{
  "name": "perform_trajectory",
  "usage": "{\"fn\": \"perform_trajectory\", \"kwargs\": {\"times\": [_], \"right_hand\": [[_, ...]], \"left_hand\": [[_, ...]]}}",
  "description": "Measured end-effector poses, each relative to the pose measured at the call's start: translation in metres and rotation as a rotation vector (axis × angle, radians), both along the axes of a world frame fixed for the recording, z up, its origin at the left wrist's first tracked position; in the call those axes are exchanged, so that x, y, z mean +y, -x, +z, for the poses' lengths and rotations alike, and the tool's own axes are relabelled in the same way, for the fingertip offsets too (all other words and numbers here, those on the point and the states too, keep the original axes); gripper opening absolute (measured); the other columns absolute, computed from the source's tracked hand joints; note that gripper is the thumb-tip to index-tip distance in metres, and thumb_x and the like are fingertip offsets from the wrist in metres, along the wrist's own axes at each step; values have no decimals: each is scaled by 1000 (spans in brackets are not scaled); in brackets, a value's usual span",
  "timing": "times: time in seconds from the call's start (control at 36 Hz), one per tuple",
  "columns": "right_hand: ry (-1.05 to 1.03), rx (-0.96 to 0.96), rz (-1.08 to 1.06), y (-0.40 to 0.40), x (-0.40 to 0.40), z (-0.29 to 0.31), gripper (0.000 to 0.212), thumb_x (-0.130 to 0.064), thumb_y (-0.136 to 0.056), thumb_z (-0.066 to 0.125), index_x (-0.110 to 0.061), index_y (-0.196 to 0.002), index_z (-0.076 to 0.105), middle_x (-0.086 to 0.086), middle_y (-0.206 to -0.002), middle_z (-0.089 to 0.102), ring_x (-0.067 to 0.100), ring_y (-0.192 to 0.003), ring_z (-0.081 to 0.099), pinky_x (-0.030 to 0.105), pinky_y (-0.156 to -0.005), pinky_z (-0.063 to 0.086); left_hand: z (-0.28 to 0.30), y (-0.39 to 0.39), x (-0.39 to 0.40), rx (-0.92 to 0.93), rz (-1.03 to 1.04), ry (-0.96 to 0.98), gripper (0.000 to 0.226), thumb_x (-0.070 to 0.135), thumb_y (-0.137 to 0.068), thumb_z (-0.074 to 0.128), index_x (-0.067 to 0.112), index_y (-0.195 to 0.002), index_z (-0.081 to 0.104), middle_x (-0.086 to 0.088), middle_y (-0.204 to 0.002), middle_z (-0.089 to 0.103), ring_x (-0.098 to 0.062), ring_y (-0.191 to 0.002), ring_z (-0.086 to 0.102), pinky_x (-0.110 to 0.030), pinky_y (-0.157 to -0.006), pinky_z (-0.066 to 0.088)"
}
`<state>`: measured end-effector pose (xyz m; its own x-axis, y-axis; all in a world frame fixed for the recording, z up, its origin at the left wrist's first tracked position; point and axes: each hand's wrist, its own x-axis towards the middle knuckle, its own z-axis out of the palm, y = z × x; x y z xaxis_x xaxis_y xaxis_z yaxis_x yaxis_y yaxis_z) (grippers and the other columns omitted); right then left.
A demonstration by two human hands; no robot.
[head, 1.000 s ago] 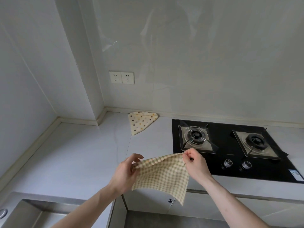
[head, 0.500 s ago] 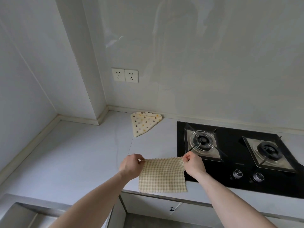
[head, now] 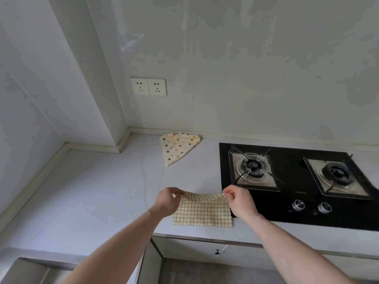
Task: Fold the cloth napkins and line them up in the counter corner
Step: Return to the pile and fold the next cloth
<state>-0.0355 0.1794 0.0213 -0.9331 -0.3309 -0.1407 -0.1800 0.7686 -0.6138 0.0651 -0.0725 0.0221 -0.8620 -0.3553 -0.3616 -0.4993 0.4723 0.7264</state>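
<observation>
A second ago the checked napkin (head: 203, 210) hung in the air between the two hands, one corner drooping below the bench (head: 92, 191) edge. It has since come down flat onto the bench, near the front edge, and only its far edge is lifted now. That reads as the laying-out step finished and the fold about to begin: the far edge could be carried over toward the person to halve the cloth, though which way it goes is not settled here.

The left hand (head: 167, 201) pinches the far-left corner of the checked napkin between thumb and fingertips, and the right hand (head: 239, 202) pinches the far-right corner the same way. Each grip is closed on the cloth, and the strip of fabric between them is raised slightly off the surface and a little slack.

The napkin is beige with a small white check, roughly rectangular, its near edge a bit wavy. Below both grips it lies smooth on the bench. Just to the right of the right-hand grip, its corner touches or overlaps the black gas hob (head: 297, 201); I cannot tell which.

Well beyond the grips, toward the back wall, a polka-dot napkin (head: 176, 147) lies already folded into a triangle, near the counter corner. So one napkin seems done and placed, and this one has yet to be folded and set beside it.
</observation>
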Motion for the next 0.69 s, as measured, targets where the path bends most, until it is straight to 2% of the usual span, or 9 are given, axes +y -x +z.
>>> {"fn": "perform_trajectory", "kwargs": {"times": [0.11, 0.25, 0.31, 0.36, 0.39, 0.44, 0.56, 0.64, 0.69], "right_hand": [[-74, 23, 89, -17, 10, -16, 18, -12, -95, 62, -25, -92, 74, -12, -93, 66, 8, -84, 63, 22, -76, 50], [-138, 3, 139, -31, 19, -32, 16, -12, -95, 65, -23, -93, 75, -17, -89, 59, 4, -84, 59, 13, -72, 40], [-165, -16, 142, -31, 22, -39, 16, -12, -94, 65, -23, -92, 75, -17, -89, 59, 6, -86, 59, 14, -72, 40], [-181, -31, 138, -30, 24, -45, 17, -11, -94, 65, -25, -91, 75, -17, -90, 60, 6, -87, 60, 17, -74, 44], [-190, -35, 136, -30, 25, -47, 18, -11, -94, 64, -25, -91, 75, -16, -90, 60, 6, -87, 60, 17, -74, 45], [-224, -54, 150, -30, 26, -51, 19, -11, -94, 62, -25, -93, 75, -16, -93, 60, 6, -88, 60, 18, -75, 45], [-301, -144, 193, -33, 28, -61, 21, -15, -95, 59, -27, -101, 74, -14, -96, 59, 6, -88, 58, 19, -76, 45], [-312, -210, 172, -31, 33, -65, 18, -21, -94, 62, -31, -104, 72, -15, -101, 61, 4, -89, 57, 18, -75, 44], [-254, -233, 116, -27, 36, -66, 13, -23, -93, 63, -33, -100, 69, -14, -106, 65, 5, -94, 61, 20, -79, 49]], "left_hand": [[-18, -13, 4, -30, -32, 35, 37, 8, -91, 48, 24, -113, 75, 9, -121, 68, -16, -113, 63, -24, -92, 49], [-36, -31, 8, -132, -43, 27, 46, 8, -87, 47, 27, -122, 70, 5, -130, 62, -19, -111, 63, -30, -92, 54], [-40, -36, 10, -177, -49, 15, 52, 7, -86, 43, 28, -127, 66, 6, -135, 58, -18, -100, 65, -25, -78, 56], [-44, -39, 12, -209, -62, 2, 55, 6, -84, 41, 27, -129, 65, 6, -137, 54, -16, -81, 67, -22, -61, 54], [-46, -39, 13, -222, -63, -4, 56, 5, -83, 40, 27, -129, 64, 6, -138, 53, -15, -76, 68, -24, -59, 56], [-50, -41, 15, -245, -56, 3, 59, 4, -82, 40, 28, -131, 63, 6, -138, 53, -15, -83, 69, -26, -67, 58], [-53, -42, 19, -293, -66, 59, 61, 4, -84, 42, 27, -137, 59, 6, -144, 48, -17, -114, 61, -26, -93, 54], [-56, -42, 20, -360, -100, 145, 57, 8, -88, 46, 27, -141, 56, 5, -146, 40, -17, -123, 53, -26, -102, 48], [-55, -39, 23, -366, -60, 281, 49, 13, -88, 51, 29, -134, 58, 3, -144, 36, -18, -126, 46, -30, -108, 42]]}}
